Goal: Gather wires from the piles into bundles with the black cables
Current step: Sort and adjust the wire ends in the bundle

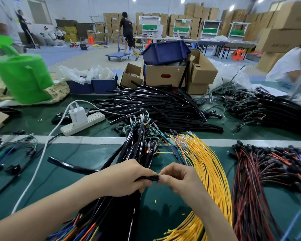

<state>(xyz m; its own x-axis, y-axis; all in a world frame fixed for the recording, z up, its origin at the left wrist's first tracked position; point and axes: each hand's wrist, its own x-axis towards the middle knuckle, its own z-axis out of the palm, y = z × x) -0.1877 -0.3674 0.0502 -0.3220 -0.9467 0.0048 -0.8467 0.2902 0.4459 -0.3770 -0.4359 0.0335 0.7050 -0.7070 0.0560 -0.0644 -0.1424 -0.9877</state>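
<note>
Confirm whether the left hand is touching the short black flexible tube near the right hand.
Touching. Head view shows the left hand curled round the short black flexible tube, whose end sticks out toward the right hand.

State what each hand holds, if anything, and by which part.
The left hand grips a black cable just behind its end. The right hand pinches that end's tip; whether it also holds a wire is hidden by the fingers.
</note>
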